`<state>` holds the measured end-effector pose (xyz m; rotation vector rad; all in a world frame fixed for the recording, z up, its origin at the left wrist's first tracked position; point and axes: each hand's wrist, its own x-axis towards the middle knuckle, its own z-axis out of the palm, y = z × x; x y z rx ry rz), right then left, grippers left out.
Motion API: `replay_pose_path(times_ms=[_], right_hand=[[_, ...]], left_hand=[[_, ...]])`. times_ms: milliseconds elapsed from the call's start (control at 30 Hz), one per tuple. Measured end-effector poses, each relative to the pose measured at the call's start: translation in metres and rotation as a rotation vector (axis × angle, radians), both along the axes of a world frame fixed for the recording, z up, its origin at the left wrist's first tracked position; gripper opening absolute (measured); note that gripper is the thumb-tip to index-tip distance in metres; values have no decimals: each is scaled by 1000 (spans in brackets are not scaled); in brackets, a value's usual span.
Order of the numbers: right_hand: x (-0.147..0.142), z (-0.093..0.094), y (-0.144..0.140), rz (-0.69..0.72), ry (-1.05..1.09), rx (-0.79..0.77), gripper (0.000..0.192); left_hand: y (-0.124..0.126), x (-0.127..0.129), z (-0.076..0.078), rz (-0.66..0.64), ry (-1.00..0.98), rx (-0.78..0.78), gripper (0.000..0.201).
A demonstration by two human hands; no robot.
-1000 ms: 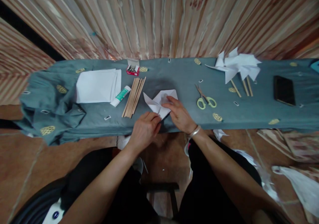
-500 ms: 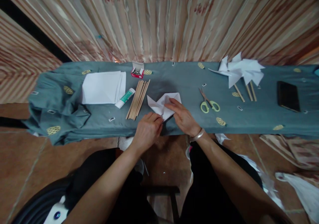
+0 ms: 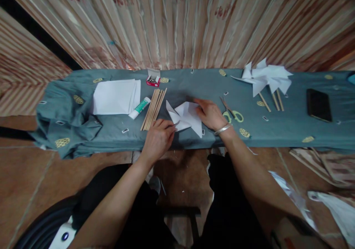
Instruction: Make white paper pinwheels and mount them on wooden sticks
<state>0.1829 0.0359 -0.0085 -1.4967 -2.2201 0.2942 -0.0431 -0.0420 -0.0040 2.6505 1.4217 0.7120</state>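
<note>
We sit at the bench [image 3: 277,130], which is draped w/ a grey-blue cloth, and both our hands work a folded white paper piece [image 3: 186,116] lying near the front edge, about mid-length. Our left hand [image 3: 158,140] pinches the piece's left-front tip betw. thumb and forefinger, grip narrow, closed on the paper. Our right hand [image 3: 211,113] lies on the piece's right side, fingers curled over its edge; we can't tell if it grips or just presses. A metal bangle [image 3: 222,129] sits on that wrist.

Just left of the piece lies a bundle of wooden sticks [image 3: 154,108], angled toward the back edge, near our left fingertips but apart. Left of the sticks: a glue tube [image 3: 140,107], touching a stack of white paper sheets [image 3: 115,96]. At the back edge, a small red box of pins [image 3: 152,79], lid open. Green-handled scissors [image 3: 232,112] lie just right of our right hand. Further right, finished paper pinwheels [image 3: 264,79] on sticks, then a dark phone [image 3: 318,105] toward the right end.
</note>
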Motion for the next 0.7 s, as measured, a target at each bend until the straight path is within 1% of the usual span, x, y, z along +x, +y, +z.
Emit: replay_pose_path(times_ms=[167, 233, 300, 367, 433, 467, 533, 633, 700], right_hand=[[15, 17, -24, -165, -15, -84, 38], [21, 20, -34, -216, -38, -109, 36], [26, 21, -44, -246, -73, -121, 35], [29, 21, -53, -266, -111, -129, 35], [31, 20, -60, -279, -141, -133, 34], [32, 19, -63, -287, -150, -137, 34], [32, 19, -67, -299, -147, -156, 33], [33, 19, -69, -315, -95, -205, 30], [36, 19, -71, -317, -35, -232, 25]], left_hand=[[14, -13, -2, 80, -5, 30, 20], [17, -14, 0, 114, -14, 38, 26], [14, -10, 5, 127, -48, 64, 34], [6, -1, 11, 77, -87, 85, 36], [-6, 12, 13, -47, -98, 66, 30], [-12, 19, 13, -117, -82, 48, 29], [-21, 33, 11, -206, -26, -4, 29], [-25, 45, 4, -240, 56, -31, 23], [-21, 44, 1, -229, 74, -15, 17]])
